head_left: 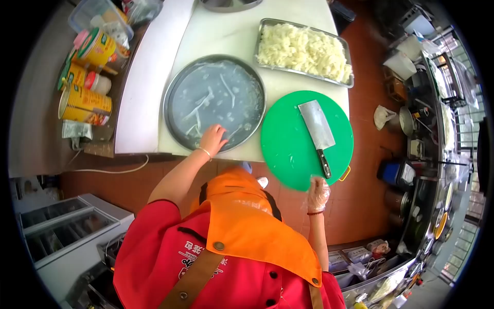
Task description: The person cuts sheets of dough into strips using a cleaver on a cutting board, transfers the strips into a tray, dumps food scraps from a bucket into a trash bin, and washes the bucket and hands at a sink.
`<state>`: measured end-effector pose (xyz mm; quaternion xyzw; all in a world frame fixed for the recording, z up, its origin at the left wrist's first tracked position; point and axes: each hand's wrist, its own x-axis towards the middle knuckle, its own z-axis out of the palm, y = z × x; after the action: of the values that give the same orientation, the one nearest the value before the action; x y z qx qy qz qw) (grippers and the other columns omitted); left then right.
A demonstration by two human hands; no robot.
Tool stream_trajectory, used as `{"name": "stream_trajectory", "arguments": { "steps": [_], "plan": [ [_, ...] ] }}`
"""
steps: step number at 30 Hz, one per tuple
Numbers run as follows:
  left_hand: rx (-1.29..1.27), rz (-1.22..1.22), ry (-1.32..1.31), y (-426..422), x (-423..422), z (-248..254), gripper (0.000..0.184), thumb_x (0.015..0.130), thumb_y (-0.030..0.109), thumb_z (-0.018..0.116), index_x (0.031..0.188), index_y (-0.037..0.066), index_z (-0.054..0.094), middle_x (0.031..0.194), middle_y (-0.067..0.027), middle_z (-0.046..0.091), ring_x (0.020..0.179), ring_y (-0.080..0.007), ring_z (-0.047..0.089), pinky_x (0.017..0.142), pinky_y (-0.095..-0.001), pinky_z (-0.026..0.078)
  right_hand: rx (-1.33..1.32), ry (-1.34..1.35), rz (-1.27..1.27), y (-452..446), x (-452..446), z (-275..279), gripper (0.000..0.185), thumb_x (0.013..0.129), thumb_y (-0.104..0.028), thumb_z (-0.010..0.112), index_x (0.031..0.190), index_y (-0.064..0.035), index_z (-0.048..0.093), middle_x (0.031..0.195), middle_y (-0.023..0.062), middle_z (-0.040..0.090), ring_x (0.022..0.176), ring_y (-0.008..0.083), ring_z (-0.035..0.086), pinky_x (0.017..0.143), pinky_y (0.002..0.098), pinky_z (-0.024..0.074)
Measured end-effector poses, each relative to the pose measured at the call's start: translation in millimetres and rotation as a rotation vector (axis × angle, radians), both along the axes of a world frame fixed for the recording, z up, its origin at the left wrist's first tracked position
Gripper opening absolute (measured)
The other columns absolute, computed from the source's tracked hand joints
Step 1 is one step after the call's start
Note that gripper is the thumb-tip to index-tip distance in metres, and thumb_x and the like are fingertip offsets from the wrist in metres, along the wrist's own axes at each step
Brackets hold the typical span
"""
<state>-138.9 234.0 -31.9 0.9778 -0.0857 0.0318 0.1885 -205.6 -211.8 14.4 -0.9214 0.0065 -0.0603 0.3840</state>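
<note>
My bare left hand (212,139) is over the near rim of a round metal pan (185,72), fingers curled in toward the thumb. Whatever they pinch is too small to make out. Pale shreds (205,100) and wet patches are scattered across the pan's bottom. My right hand (318,194), in a clear plastic glove, is closed at the near edge of a round green cutting board (288,134), which juts past the table's front edge. Across the board lies a cleaver (317,126), its dark handle pointing toward my right hand.
A rectangular metal tray (303,73) heaped with pale shredded vegetable (303,50) stands at the back right of the white table (206,31). Yellow cans (85,104) crowd a shelf on the left. Another round pan (231,5) shows at the far edge.
</note>
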Motion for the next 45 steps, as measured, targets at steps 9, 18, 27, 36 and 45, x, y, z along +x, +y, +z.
{"name": "stream_trajectory", "arguments": {
  "steps": [9, 18, 27, 36, 45],
  "plan": [
    [0.017, -0.054, 0.114, -27.0, 9.1, 10.6, 0.012, 0.081, 0.016, 0.068, 0.083, 0.008, 0.059, 0.086, -0.0107, 0.058, 0.082, -0.0336, 0.058, 0.072, -0.0447, 0.048, -0.159, -0.021, 0.284, 44.4, 57.6, 27.2, 0.007, 0.089, -0.009, 0.063, 0.093, -0.0037, 0.064, 0.078, 0.0161, 0.064, 0.070, 0.0324, 0.062, 0.063, 0.0408, 0.0484],
    [-0.114, 0.035, 0.276, -23.1, 20.5, 33.1, 0.010, 0.080, 0.016, 0.064, 0.083, 0.006, 0.063, 0.092, -0.0121, 0.062, 0.088, -0.0319, 0.062, 0.075, -0.0442, 0.051, -0.378, 0.190, 0.723, 170.7, 130.6, 32.0, 0.015, 0.093, -0.018, 0.057, 0.098, -0.0066, 0.065, 0.091, 0.0159, 0.068, 0.087, 0.0356, 0.065, 0.077, 0.0452, 0.0509],
    [-0.370, 0.162, 0.386, -15.0, 29.4, -1.4, 0.014, 0.076, 0.017, 0.068, 0.082, 0.006, 0.062, 0.077, -0.0122, 0.064, 0.074, -0.0323, 0.063, 0.069, -0.0431, 0.050, -0.329, 0.260, 0.887, 226.6, 159.6, 29.6, 0.019, 0.090, -0.016, 0.060, 0.105, -0.0054, 0.063, 0.104, 0.0181, 0.065, 0.098, 0.0371, 0.062, 0.084, 0.0448, 0.0501],
    [-0.962, 0.463, 0.541, 6.4, 49.6, -13.1, 0.019, 0.080, 0.017, 0.071, 0.088, 0.003, 0.061, 0.078, -0.0117, 0.068, 0.067, -0.0229, 0.064, 0.065, -0.0326, 0.051, -0.507, 0.385, 0.927, 287.2, 181.2, -5.7, 0.020, 0.090, -0.014, 0.054, 0.107, -0.0043, 0.055, 0.107, 0.0218, 0.061, 0.098, 0.0391, 0.063, 0.083, 0.0473, 0.0520],
    [-0.114, 0.282, 0.122, 31.1, 9.6, 9.5, 0.020, 0.086, 0.020, 0.065, 0.098, 0.007, 0.056, 0.083, -0.0150, 0.061, 0.082, -0.0377, 0.061, 0.073, -0.0467, 0.049, -0.330, 0.151, 0.864, 290.7, 228.7, 14.8, 0.013, 0.084, -0.006, 0.053, 0.097, -0.0055, 0.051, 0.088, 0.0196, 0.062, 0.089, 0.0398, 0.061, 0.076, 0.0489, 0.0499]
  ]
}}
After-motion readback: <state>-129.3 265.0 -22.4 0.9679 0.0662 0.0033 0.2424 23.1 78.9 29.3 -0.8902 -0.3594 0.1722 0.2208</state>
